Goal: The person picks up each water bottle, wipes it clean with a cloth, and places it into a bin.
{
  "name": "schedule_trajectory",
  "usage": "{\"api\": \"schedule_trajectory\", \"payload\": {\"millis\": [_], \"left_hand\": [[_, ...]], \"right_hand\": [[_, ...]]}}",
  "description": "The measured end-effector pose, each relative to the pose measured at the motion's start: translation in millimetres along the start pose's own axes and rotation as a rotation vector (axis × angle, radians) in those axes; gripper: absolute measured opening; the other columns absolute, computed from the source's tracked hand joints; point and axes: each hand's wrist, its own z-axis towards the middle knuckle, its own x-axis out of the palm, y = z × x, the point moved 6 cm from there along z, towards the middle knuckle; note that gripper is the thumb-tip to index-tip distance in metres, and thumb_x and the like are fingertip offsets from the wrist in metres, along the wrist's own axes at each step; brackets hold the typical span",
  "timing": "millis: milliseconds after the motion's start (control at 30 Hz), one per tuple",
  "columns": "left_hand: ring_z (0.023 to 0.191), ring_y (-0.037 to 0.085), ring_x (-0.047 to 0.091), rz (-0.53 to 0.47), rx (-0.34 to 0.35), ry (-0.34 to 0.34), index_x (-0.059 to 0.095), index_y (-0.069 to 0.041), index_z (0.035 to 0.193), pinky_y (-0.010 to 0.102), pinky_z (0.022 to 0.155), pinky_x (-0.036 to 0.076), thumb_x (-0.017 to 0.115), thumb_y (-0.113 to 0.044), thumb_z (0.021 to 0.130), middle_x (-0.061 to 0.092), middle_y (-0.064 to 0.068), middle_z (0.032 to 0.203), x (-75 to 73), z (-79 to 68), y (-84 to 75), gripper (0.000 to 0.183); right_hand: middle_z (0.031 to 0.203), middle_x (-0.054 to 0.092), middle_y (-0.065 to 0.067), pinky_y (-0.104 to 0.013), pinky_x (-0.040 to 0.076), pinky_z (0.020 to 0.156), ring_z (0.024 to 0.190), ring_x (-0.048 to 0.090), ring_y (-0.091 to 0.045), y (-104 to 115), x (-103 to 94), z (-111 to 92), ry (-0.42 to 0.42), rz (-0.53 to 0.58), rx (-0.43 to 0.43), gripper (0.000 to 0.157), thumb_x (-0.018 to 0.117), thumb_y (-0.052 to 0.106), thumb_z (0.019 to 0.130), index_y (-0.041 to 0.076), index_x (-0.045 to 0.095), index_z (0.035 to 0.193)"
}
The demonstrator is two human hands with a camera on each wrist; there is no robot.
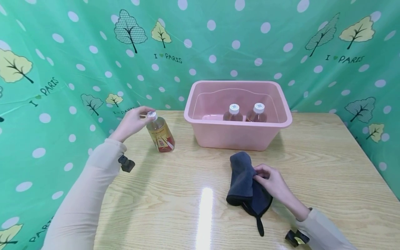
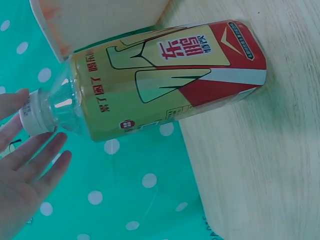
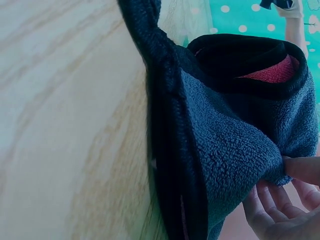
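Observation:
My left hand (image 1: 135, 122) pinches the white cap of a plastic drink bottle (image 1: 161, 134) at the left of the table. In the left wrist view, thumb and fingers meet around the cap of the bottle (image 2: 160, 75), which has a yellow and red label. The bottle leans slightly in the head view. Toward the front right, my right hand (image 1: 275, 183) pinches a fold of a dark grey cloth (image 1: 242, 177) with black edging and a hanging loop. In the right wrist view, the cloth (image 3: 235, 145) is bunched up, showing a pink inner side.
A pink plastic bin (image 1: 231, 133) stands at the back of the table. Inside it are two capped bottles, one in the middle (image 1: 233, 114) and one to its right (image 1: 258, 114). Behind the wooden table (image 1: 328, 156) hangs a green patterned curtain (image 1: 218, 41).

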Motion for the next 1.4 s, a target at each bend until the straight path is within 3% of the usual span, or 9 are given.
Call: {"api": "schedule_trajectory", "payload": {"millis": [333,667,833,1000,1267,1400], "left_hand": [[0.102,0.029,0.054,-0.045,-0.003,-0.029,0.053,-0.007,0.117,0.044,0.084,0.044,0.058,-0.030,0.086,0.056,0.013,0.114,0.8,-3.5,0.5,0.039],[0.093,0.023,0.059,-0.046,0.038,-0.070,0.057,-0.011,0.114,0.039,0.077,0.048,0.060,-0.038,0.082,0.060,0.009,0.106,-0.3,-18.2,-18.0,0.042],[0.085,0.018,0.062,0.002,0.155,-0.116,0.062,-0.011,0.108,0.033,0.073,0.050,0.061,-0.034,0.083,0.063,0.005,0.098,-0.3,-25.6,-35.3,0.034],[0.084,0.019,0.059,-0.081,0.330,-0.122,0.062,0.000,0.103,0.032,0.076,0.049,0.060,-0.015,0.084,0.063,0.010,0.095,6.1,-32.6,-53.9,0.023],[0.085,0.020,0.058,-0.111,0.412,-0.108,0.061,-0.002,0.104,0.032,0.074,0.049,0.062,-0.013,0.083,0.062,0.009,0.100,18.2,-44.6,-75.6,0.024],[0.082,0.020,0.059,-0.122,0.504,-0.130,0.062,0.002,0.100,0.032,0.073,0.050,0.066,-0.008,0.079,0.063,0.011,0.095,26.0,-49.2,-90.2,0.024]], "right_hand": [[0.087,0.062,-0.016,-0.020,0.049,0.062,0.071,0.058,-0.005,0,0.1,0,-0.002,-0.003,0.004,0.016,0.060,-0.009,0.077,-0.008,0.060,0.093],[0.086,0.062,-0.015,-0.020,0.048,0.063,0.071,0.056,-0.004,2,0.8,1,-0.006,-0.011,0.008,0.016,0.059,-0.010,0.077,-0.007,0.060,0.093],[0.087,0.062,-0.015,-0.021,0.048,0.063,0.071,0.056,-0.005,2,0.6,1,0.003,-0.011,0.007,0.016,0.061,-0.008,0.078,-0.008,0.060,0.093],[0.087,0.062,-0.014,-0.020,0.048,0.064,0.071,0.056,-0.004,2,0.6,2,-0.005,-0.009,0.010,0.016,0.060,-0.009,0.077,-0.007,0.061,0.093],[0.087,0.062,-0.015,-0.020,0.048,0.063,0.071,0.056,-0.004,4,0.8,2,-0.005,-0.003,-0.002,0.016,0.060,-0.009,0.077,-0.007,0.061,0.093],[0.086,0.062,-0.015,-0.020,0.048,0.062,0.071,0.057,-0.005,3,1.2,2,-0.004,-0.008,0.000,0.016,0.060,-0.010,0.077,-0.007,0.061,0.093]]}}
